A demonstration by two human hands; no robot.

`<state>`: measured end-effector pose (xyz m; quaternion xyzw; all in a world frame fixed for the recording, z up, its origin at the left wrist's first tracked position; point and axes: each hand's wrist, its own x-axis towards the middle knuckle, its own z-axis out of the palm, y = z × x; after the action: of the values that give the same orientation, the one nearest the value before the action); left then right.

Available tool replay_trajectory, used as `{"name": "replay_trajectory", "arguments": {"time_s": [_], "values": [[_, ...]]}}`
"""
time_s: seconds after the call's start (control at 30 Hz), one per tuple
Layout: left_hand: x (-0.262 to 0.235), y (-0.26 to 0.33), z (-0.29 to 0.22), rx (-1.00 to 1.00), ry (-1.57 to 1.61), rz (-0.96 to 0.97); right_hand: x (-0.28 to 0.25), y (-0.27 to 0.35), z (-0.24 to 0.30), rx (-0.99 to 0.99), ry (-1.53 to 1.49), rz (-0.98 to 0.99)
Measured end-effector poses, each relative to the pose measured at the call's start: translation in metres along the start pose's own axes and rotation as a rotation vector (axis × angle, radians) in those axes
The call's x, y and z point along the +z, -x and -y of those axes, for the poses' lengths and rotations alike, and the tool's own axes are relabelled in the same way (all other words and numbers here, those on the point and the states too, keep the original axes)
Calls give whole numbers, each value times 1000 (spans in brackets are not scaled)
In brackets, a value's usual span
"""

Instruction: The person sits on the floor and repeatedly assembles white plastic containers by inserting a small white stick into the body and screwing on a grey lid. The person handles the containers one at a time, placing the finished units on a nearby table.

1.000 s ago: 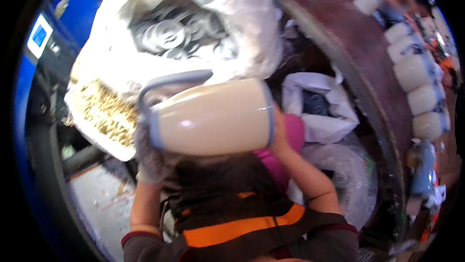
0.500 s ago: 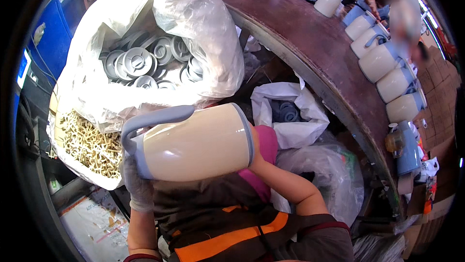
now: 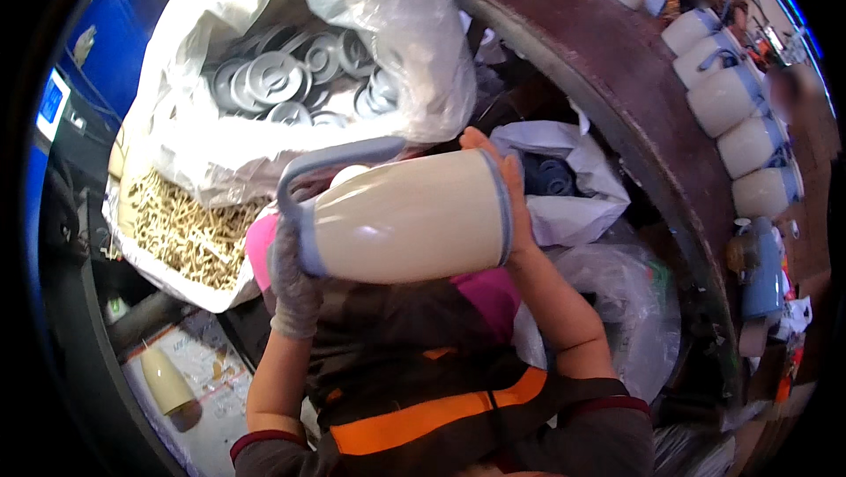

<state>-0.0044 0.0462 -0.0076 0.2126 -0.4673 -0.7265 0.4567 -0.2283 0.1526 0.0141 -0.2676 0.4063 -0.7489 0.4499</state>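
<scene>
A cream jug [image 3: 405,221] with a grey-blue handle [image 3: 344,160], collar and base rim lies sideways in front of me, held between both hands. My left hand [image 3: 295,287], in a grey glove, is closed around the collar end, below the handle; its fingers are partly hidden. Against the base end presses my bare right hand [image 3: 515,195], its fingertips showing above the rim. Something small, white and rounded [image 3: 350,177] shows between the handle and the body; I cannot make out what it is.
Beyond the jug stands a plastic bag [image 3: 441,98] of grey round lids [image 3: 275,78]. Left of it is a sack of small beige pieces [image 3: 185,230]. A white bag [image 3: 564,217] holds dark round parts. Several cream jugs [image 3: 727,100] line the curved brown table [image 3: 608,63], with a person behind.
Both hands have moved the jug rightward and slightly away from me. My right hand's fingers now show at the base. A cream tapered piece has come into view at lower left.
</scene>
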Motion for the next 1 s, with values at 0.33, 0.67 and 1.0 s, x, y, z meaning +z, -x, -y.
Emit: {"name": "replay_trajectory", "arguments": {"time_s": [0.33, 0.67, 1.0], "values": [[-8, 7, 16, -277, 72, -172, 11, -1, 7, 7, 148, -39], [-13, -12, -8, -380, 33, 145, -11, 12, 29, 47, 613, 152], [-5, -31, -16, 4, -404, 170, 14, 61, 112, -626, 645, -14]]}}
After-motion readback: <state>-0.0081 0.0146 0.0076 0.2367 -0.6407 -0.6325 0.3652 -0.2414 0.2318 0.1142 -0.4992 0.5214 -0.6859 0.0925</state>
